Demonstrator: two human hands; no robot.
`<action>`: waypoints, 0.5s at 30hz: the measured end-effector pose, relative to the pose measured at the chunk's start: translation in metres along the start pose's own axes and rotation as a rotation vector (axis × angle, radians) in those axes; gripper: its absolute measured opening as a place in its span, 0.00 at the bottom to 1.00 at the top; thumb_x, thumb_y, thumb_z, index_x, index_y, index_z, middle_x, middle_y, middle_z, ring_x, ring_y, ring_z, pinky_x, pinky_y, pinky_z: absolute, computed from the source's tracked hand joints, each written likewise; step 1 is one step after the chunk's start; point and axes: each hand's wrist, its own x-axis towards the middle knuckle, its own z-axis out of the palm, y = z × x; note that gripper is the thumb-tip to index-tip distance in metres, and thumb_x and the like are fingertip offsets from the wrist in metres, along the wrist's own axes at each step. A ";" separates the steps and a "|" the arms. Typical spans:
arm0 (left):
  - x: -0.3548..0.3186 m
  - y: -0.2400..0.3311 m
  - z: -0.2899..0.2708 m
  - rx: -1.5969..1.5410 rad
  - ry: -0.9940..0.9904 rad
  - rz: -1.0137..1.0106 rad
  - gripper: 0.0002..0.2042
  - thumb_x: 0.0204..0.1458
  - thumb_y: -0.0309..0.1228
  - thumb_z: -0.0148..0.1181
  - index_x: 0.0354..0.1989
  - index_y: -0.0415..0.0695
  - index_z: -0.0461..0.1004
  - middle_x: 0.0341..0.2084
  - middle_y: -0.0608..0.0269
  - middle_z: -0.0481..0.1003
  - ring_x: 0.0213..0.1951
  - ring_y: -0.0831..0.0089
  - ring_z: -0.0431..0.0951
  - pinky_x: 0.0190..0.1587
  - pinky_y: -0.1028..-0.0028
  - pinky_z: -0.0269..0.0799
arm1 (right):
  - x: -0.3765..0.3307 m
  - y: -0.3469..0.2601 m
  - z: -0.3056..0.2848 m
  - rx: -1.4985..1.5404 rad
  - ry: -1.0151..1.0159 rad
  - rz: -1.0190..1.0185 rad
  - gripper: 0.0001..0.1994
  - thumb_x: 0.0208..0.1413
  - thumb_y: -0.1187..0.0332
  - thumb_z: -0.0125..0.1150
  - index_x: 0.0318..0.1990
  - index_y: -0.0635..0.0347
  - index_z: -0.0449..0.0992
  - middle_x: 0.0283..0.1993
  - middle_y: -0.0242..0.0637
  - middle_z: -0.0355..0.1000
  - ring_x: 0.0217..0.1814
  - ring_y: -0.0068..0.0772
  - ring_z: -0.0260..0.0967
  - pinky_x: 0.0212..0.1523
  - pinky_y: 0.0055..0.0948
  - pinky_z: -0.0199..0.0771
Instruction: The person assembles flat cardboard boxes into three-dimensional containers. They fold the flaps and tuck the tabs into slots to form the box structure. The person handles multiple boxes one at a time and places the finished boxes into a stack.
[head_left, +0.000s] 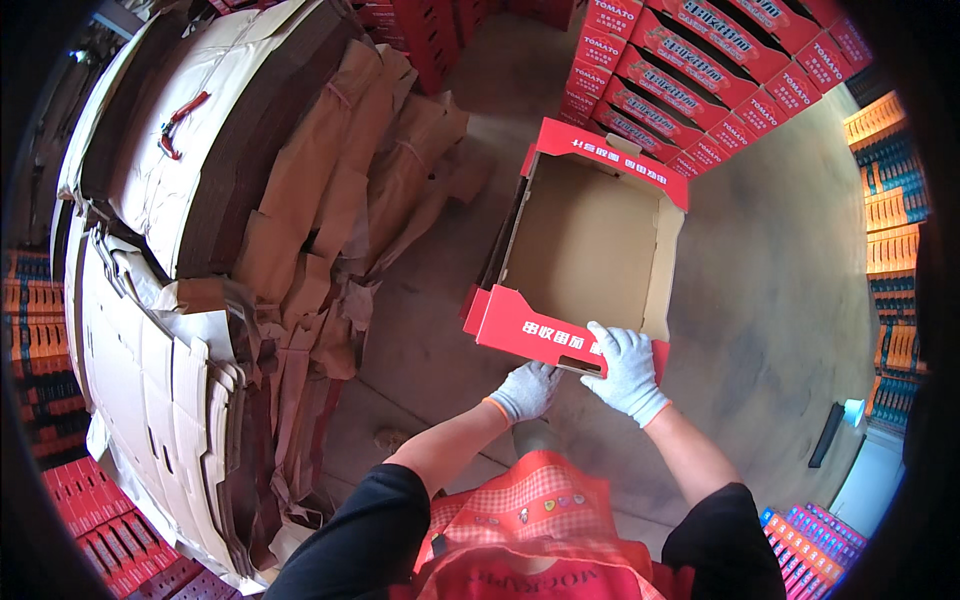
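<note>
nearby, cardboard stacks [165,390] stand left of the box [580,235].

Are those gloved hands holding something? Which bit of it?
An open red cardboard box, by its near wall: the gloved right hand grips it close to the right corner; the gloved left hand is at its lower edge, its grip partly hidden.

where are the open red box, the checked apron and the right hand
open red box [585,235]: head view, bare inside bottom
checked apron [520,490]: head view, its checked cloth
right hand [630,372]: head view, its gloved back
</note>
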 end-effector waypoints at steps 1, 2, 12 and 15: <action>-0.005 0.000 -0.002 0.053 0.032 0.033 0.25 0.51 0.32 0.53 0.58 0.34 0.68 0.55 0.44 0.68 0.54 0.51 0.72 0.50 0.59 0.74 | 0.002 -0.001 -0.003 0.000 -0.011 -0.011 0.47 0.31 0.55 0.78 0.64 0.54 0.63 0.49 0.37 0.70 0.51 0.41 0.67 0.52 0.43 0.63; -0.008 0.000 -0.003 0.098 0.148 0.094 0.25 0.50 0.32 0.53 0.58 0.34 0.68 0.54 0.45 0.69 0.50 0.50 0.74 0.44 0.59 0.77 | 0.004 -0.004 -0.005 -0.007 -0.034 0.006 0.45 0.33 0.55 0.76 0.64 0.52 0.64 0.49 0.37 0.70 0.49 0.41 0.68 0.50 0.44 0.64; -0.013 0.036 -0.030 -0.027 -0.235 0.003 0.14 0.50 0.38 0.58 0.40 0.41 0.76 0.40 0.45 0.77 0.38 0.53 0.81 0.35 0.58 0.78 | 0.042 -0.036 0.043 -0.099 -0.192 0.101 0.43 0.38 0.57 0.74 0.65 0.46 0.59 0.54 0.40 0.68 0.54 0.45 0.69 0.48 0.48 0.69; -0.085 0.082 -0.051 -0.248 0.007 0.247 0.21 0.55 0.37 0.56 0.55 0.40 0.71 0.56 0.42 0.71 0.55 0.51 0.75 0.54 0.57 0.74 | 0.049 -0.043 0.012 0.025 -0.363 0.136 0.47 0.34 0.59 0.77 0.66 0.48 0.57 0.56 0.45 0.68 0.59 0.53 0.66 0.57 0.53 0.68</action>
